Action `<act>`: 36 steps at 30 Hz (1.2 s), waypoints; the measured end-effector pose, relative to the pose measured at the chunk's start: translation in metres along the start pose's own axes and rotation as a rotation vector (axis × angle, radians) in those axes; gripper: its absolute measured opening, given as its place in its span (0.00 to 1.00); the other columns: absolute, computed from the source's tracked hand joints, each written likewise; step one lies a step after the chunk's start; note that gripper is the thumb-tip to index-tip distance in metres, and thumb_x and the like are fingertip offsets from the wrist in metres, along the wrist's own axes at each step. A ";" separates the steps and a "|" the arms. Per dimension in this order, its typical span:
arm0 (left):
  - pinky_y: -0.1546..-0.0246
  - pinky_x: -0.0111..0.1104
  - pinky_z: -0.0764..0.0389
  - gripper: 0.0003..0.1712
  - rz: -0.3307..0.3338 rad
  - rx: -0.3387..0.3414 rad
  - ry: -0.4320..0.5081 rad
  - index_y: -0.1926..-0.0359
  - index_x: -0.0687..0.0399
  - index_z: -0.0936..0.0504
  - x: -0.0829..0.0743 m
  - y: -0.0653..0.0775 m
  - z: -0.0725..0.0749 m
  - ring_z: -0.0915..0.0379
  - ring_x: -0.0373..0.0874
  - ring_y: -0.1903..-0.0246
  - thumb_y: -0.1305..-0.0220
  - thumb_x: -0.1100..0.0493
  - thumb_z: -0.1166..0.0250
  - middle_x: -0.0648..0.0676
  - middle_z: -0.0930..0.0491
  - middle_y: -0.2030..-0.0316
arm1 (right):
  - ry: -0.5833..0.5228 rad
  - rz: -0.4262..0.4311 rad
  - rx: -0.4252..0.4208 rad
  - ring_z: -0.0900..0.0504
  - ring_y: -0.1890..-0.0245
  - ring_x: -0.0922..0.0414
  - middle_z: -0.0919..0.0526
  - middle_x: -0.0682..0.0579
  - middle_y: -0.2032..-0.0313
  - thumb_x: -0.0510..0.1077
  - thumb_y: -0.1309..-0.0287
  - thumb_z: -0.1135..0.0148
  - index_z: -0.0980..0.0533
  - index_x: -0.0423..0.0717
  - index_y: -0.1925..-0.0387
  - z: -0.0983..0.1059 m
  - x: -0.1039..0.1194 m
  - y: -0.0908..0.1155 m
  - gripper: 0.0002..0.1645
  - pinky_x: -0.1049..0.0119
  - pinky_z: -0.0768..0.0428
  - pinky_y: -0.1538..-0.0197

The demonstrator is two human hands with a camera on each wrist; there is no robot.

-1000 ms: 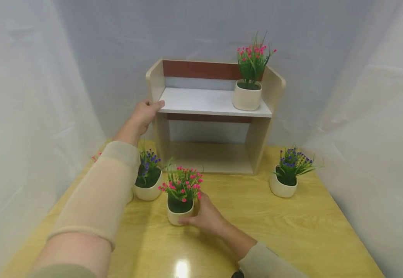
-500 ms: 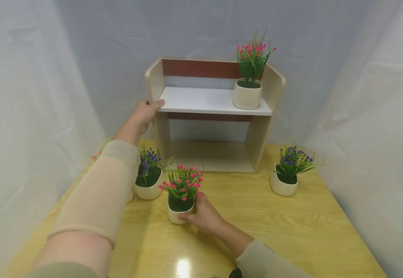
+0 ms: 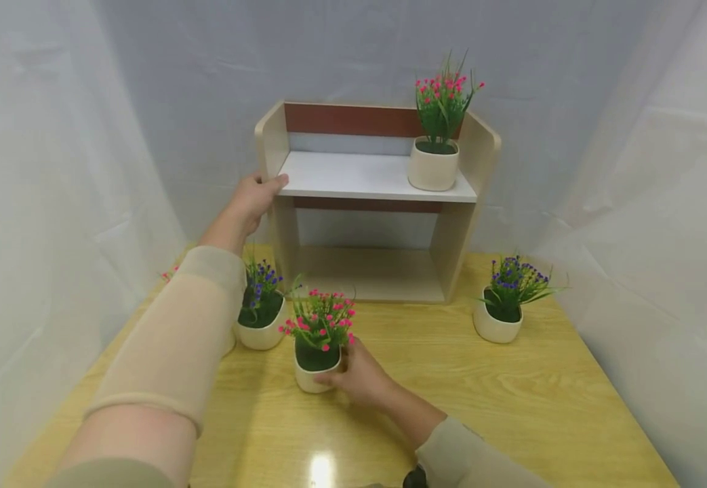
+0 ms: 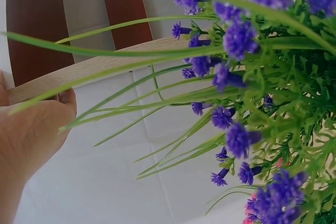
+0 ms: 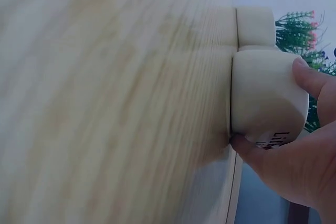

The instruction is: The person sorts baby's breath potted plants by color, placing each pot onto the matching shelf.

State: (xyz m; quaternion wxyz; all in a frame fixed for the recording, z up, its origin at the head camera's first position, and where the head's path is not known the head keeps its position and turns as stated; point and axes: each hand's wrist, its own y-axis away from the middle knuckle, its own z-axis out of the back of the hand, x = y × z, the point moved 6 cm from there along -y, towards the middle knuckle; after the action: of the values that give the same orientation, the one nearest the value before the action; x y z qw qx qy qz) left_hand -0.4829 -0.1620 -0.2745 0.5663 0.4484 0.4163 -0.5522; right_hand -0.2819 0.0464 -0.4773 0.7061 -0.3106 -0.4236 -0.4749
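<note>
My left hand (image 3: 252,200) grips the left side panel of a small two-tier shelf (image 3: 359,173), thumb at the front edge of the white upper board. In the left wrist view, that hand (image 4: 34,135) is partly seen at the left, behind purple flowers (image 4: 241,40) and long green blades. My right hand (image 3: 362,379) holds a white potted plant (image 3: 312,383) with pink flowers by its right side. The right wrist view shows the pot (image 5: 268,87) standing on the wooden table (image 5: 115,103), thumb and fingers around it, dark lettering on its side partly covered.
Another pink-flowered plant (image 3: 434,166) stands on the upper board at the right. A purple-flowered pot (image 3: 261,333) is left of the held one, and another (image 3: 497,322) stands on the right. Behind my left sleeve, more pink flowers (image 3: 169,274) peek out. White sheeting surrounds the table.
</note>
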 end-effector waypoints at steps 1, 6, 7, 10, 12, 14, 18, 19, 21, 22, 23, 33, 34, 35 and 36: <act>0.12 0.58 0.49 0.43 -0.001 0.000 0.000 0.13 0.46 0.45 0.000 0.000 0.000 0.47 0.57 0.15 0.18 0.39 0.41 0.57 0.43 0.14 | -0.012 -0.008 -0.001 0.23 0.25 0.41 0.21 0.44 0.27 0.45 0.41 0.18 0.31 0.56 0.22 0.000 -0.001 0.000 0.48 0.37 0.26 0.22; 0.12 0.57 0.49 0.44 -0.004 -0.005 0.000 0.13 0.46 0.45 0.001 0.000 0.001 0.47 0.57 0.15 0.18 0.39 0.41 0.57 0.43 0.14 | -0.063 -0.060 -0.012 0.23 0.26 0.36 0.24 0.38 0.25 0.44 0.41 0.18 0.33 0.51 0.21 0.002 -0.003 0.002 0.50 0.37 0.22 0.25; 0.12 0.57 0.48 0.44 -0.005 -0.006 -0.001 0.13 0.46 0.45 0.002 0.000 0.001 0.47 0.57 0.15 0.18 0.39 0.41 0.57 0.43 0.14 | -0.073 -0.072 -0.014 0.24 0.25 0.35 0.25 0.38 0.25 0.44 0.41 0.18 0.34 0.50 0.21 0.003 -0.003 0.002 0.51 0.37 0.23 0.24; 0.12 0.57 0.49 0.43 0.004 -0.010 -0.004 0.13 0.45 0.45 0.003 0.000 0.001 0.47 0.57 0.15 0.18 0.39 0.41 0.57 0.43 0.14 | -0.090 -0.093 -0.015 0.28 0.22 0.35 0.28 0.38 0.22 0.45 0.41 0.18 0.37 0.51 0.19 0.006 -0.005 0.003 0.54 0.35 0.28 0.21; 0.12 0.57 0.49 0.43 0.009 -0.013 -0.004 0.13 0.45 0.44 0.003 0.001 0.002 0.47 0.56 0.15 0.19 0.39 0.41 0.57 0.43 0.14 | -0.099 -0.104 -0.013 0.31 0.20 0.35 0.30 0.38 0.20 0.46 0.40 0.18 0.38 0.51 0.17 0.008 -0.006 0.003 0.56 0.34 0.31 0.19; 0.12 0.57 0.49 0.43 0.012 -0.014 -0.002 0.13 0.45 0.44 0.003 0.001 0.002 0.47 0.56 0.15 0.19 0.39 0.41 0.56 0.43 0.14 | -0.115 -0.116 -0.012 0.32 0.20 0.34 0.32 0.38 0.20 0.46 0.40 0.18 0.40 0.51 0.16 0.011 -0.006 0.002 0.57 0.34 0.32 0.19; 0.12 0.58 0.49 0.43 0.005 -0.014 0.001 0.13 0.45 0.44 0.003 0.002 0.002 0.47 0.56 0.15 0.18 0.39 0.41 0.56 0.43 0.14 | -0.133 -0.128 -0.020 0.32 0.20 0.33 0.32 0.35 0.20 0.45 0.40 0.18 0.41 0.49 0.16 0.015 -0.005 0.001 0.58 0.34 0.31 0.20; 0.12 0.58 0.49 0.43 0.003 -0.013 0.002 0.13 0.45 0.44 0.003 0.002 0.001 0.47 0.56 0.15 0.18 0.39 0.41 0.56 0.43 0.14 | -0.140 -0.132 -0.021 0.32 0.20 0.32 0.33 0.35 0.20 0.45 0.40 0.18 0.42 0.49 0.16 0.016 -0.005 0.001 0.59 0.34 0.30 0.20; 0.12 0.58 0.49 0.42 0.000 -0.009 0.006 0.13 0.45 0.44 0.003 0.001 0.001 0.47 0.56 0.15 0.18 0.39 0.41 0.57 0.43 0.14 | -0.144 -0.139 -0.022 0.31 0.21 0.32 0.33 0.35 0.20 0.45 0.40 0.18 0.42 0.49 0.15 0.018 -0.007 0.001 0.59 0.35 0.29 0.21; 0.12 0.59 0.49 0.43 0.000 -0.008 0.007 0.13 0.45 0.44 0.004 0.001 0.001 0.47 0.56 0.15 0.18 0.39 0.41 0.57 0.43 0.14 | -0.153 -0.144 -0.021 0.31 0.21 0.32 0.33 0.34 0.20 0.45 0.39 0.18 0.43 0.50 0.15 0.019 -0.008 0.001 0.59 0.35 0.28 0.21; 0.12 0.59 0.49 0.43 0.001 -0.009 0.007 0.13 0.45 0.44 0.004 0.001 0.000 0.47 0.57 0.15 0.18 0.39 0.41 0.57 0.43 0.14 | -0.160 -0.147 -0.022 0.31 0.21 0.32 0.33 0.34 0.20 0.45 0.39 0.19 0.43 0.49 0.15 0.020 -0.009 0.000 0.59 0.36 0.27 0.21; 0.12 0.59 0.50 0.45 0.012 -0.009 -0.012 0.12 0.43 0.46 0.005 -0.003 0.000 0.50 0.57 0.14 0.19 0.37 0.41 0.56 0.46 0.13 | -0.131 -0.139 -0.060 0.31 0.21 0.31 0.33 0.33 0.20 0.47 0.39 0.18 0.41 0.48 0.16 0.042 -0.007 -0.004 0.58 0.37 0.24 0.23; 0.12 0.59 0.50 0.45 0.013 -0.009 -0.015 0.12 0.43 0.46 0.004 -0.003 0.001 0.50 0.57 0.14 0.19 0.37 0.41 0.56 0.46 0.13 | -0.128 -0.141 -0.061 0.32 0.20 0.32 0.33 0.34 0.19 0.48 0.39 0.18 0.41 0.48 0.16 0.045 -0.006 -0.005 0.58 0.37 0.25 0.23; 0.12 0.59 0.50 0.45 0.013 -0.010 -0.016 0.13 0.43 0.46 0.004 -0.003 0.001 0.50 0.56 0.14 0.19 0.37 0.41 0.56 0.46 0.13 | -0.126 -0.142 -0.061 0.32 0.20 0.32 0.34 0.35 0.19 0.48 0.38 0.19 0.42 0.49 0.15 0.047 -0.004 -0.006 0.58 0.36 0.25 0.23; 0.12 0.59 0.50 0.45 0.011 -0.010 -0.014 0.13 0.44 0.46 0.004 -0.003 0.001 0.50 0.56 0.14 0.19 0.37 0.41 0.56 0.46 0.13 | -0.124 -0.144 -0.062 0.32 0.20 0.32 0.34 0.35 0.19 0.48 0.38 0.19 0.42 0.49 0.15 0.050 -0.003 -0.007 0.58 0.36 0.25 0.23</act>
State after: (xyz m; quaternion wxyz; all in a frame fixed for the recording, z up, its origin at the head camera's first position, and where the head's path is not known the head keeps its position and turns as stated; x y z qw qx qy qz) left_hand -0.4853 -0.1640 -0.2779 0.5747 0.4439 0.4124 -0.5501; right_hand -0.3043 0.0872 -0.4576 0.6325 -0.3299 -0.4727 -0.5173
